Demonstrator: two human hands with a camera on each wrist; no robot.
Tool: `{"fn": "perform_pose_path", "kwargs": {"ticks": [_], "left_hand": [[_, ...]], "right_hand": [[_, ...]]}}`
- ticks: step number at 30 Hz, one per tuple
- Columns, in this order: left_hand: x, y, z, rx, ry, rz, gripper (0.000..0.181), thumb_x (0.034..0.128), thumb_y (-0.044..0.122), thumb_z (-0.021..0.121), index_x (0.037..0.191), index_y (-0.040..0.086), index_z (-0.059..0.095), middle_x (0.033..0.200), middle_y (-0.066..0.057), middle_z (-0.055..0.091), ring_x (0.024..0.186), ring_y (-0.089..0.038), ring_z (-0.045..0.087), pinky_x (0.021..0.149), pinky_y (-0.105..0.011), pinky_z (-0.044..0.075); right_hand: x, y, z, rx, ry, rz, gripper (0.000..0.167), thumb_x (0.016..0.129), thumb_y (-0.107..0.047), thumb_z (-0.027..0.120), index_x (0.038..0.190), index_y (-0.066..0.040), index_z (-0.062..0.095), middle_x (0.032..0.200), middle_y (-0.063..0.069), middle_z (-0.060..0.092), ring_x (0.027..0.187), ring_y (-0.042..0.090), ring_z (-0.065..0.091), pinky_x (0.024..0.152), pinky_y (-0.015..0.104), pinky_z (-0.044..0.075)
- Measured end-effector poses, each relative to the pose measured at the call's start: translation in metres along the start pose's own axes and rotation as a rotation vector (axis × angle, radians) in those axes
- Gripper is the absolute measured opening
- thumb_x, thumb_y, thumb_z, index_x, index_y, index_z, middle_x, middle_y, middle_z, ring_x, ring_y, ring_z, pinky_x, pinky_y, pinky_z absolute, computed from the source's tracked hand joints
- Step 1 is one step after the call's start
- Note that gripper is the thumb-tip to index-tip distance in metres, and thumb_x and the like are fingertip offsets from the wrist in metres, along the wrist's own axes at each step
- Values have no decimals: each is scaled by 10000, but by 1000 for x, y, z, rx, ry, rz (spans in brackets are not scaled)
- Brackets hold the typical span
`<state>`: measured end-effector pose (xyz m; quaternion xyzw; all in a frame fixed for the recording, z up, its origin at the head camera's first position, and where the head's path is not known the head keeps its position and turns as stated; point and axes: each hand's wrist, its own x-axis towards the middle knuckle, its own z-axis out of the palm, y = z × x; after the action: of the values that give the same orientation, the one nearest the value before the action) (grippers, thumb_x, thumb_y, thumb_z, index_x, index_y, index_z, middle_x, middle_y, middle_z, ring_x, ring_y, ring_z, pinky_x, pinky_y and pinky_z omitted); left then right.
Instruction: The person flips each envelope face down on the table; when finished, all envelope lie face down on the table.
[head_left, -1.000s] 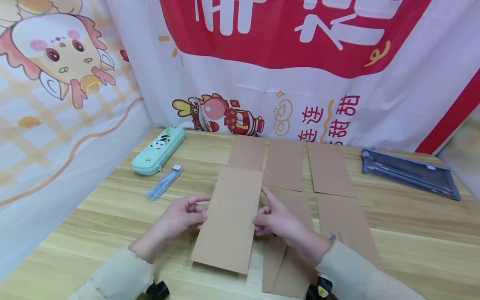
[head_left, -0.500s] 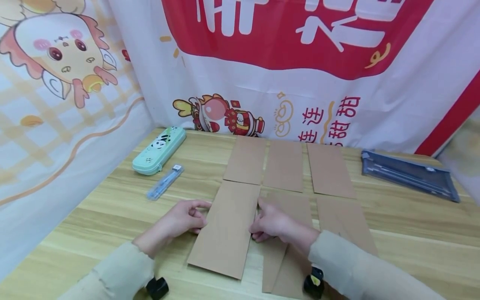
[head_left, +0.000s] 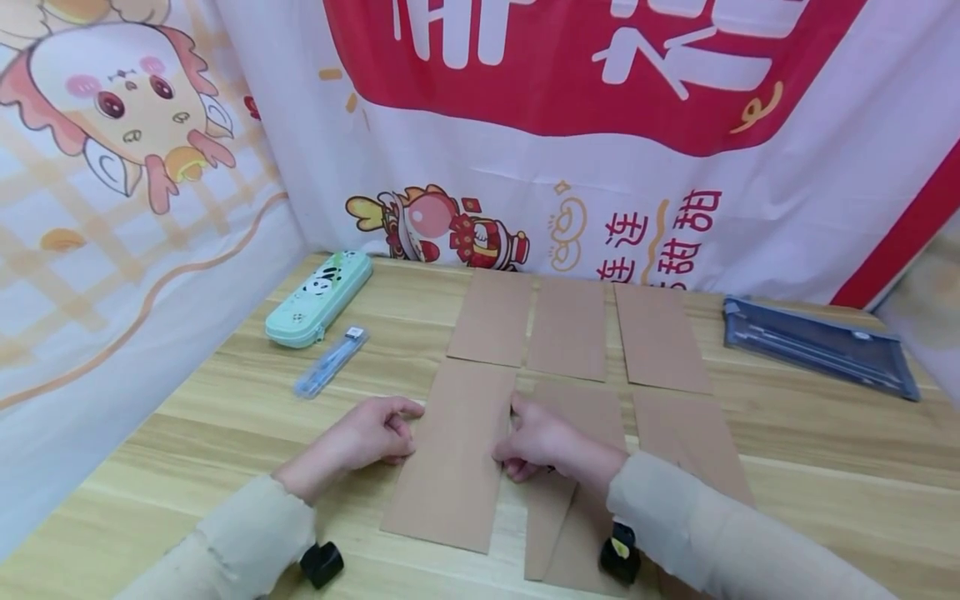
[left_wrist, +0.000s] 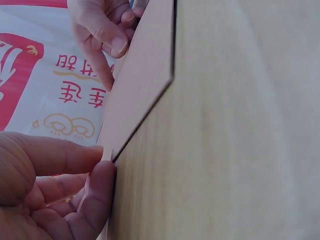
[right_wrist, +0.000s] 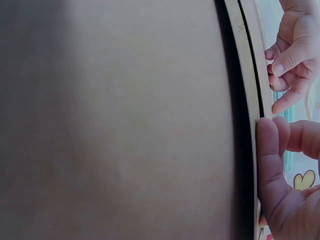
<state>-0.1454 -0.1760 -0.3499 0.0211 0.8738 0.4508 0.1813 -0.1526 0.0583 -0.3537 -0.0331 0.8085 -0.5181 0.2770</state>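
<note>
A plain brown cardboard sheet lies on the wooden table between both hands, its far edge against another brown piece. My left hand pinches its left edge; in the left wrist view the thumb and forefinger of the left hand meet at that edge. On the opposite edge, my right hand holds it with the thumb low and the forefinger reaching forward. The right wrist view has the thumb of the right hand along the rim. Undersides of the fingers are partly hidden.
Brown pieces lie in rows behind and right of the sheet; two overlap under my right forearm. A mint panda pencil case and a clear blue box lie left. A dark blue mesh pouch lies right. Printed cloth hangs behind.
The sheet has come down and toward me, off the far-left piece it overlapped, and now lies flat just in front of it. Both hands moved with it, staying at its edges.
</note>
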Motion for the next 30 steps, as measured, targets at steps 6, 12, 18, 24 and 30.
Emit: {"fn": "perform_pose_path", "kwargs": {"ticks": [6, 12, 18, 24, 30], "left_hand": [[4, 4, -3, 62, -23, -35, 528, 783, -22, 662, 1286, 29, 510, 764, -73, 562, 614, -155, 538, 575, -264, 493], [4, 4, -6, 76, -39, 11, 555, 794, 9, 663, 1318, 24, 480, 772, -68, 577, 626, -155, 540, 571, -271, 479], [-3, 10, -9, 126, -15, 144, 513, 831, 99, 641, 1315, 39, 481, 884, -39, 601, 733, -144, 542, 626, -277, 476], [-3, 35, 8, -1, -37, 247, 535, 859, 100, 629, 1355, 56, 436, 1006, -105, 598, 877, -173, 565, 782, -300, 503], [5, 52, 38, -147, -121, 290, 505, 882, 101, 610, 1347, 20, 432, 1185, -174, 557, 1046, -237, 567, 904, -341, 496]], "right_hand": [[0, -2, -1, -15, 1, 6, 963, 787, 36, 644, 1456, 32, -49, 549, 64, 550, 433, 121, 509, 451, 269, 523], [-1, 1, -6, 41, -23, 4, 965, 788, -8, 666, 1468, 4, -18, 582, 67, 568, 476, 128, 541, 494, 272, 540], [-19, 7, -31, 229, -66, -95, 912, 814, -7, 622, 1474, -10, -7, 753, 109, 607, 644, 160, 595, 664, 313, 568], [-45, 14, -64, 279, 23, -145, 842, 849, -39, 598, 1483, -36, 44, 1102, 229, 559, 915, 211, 621, 858, 357, 528], [-68, 33, -82, 295, 71, -165, 818, 876, -61, 589, 1476, -9, 35, 1272, 292, 415, 1033, 209, 577, 915, 356, 496]]}}
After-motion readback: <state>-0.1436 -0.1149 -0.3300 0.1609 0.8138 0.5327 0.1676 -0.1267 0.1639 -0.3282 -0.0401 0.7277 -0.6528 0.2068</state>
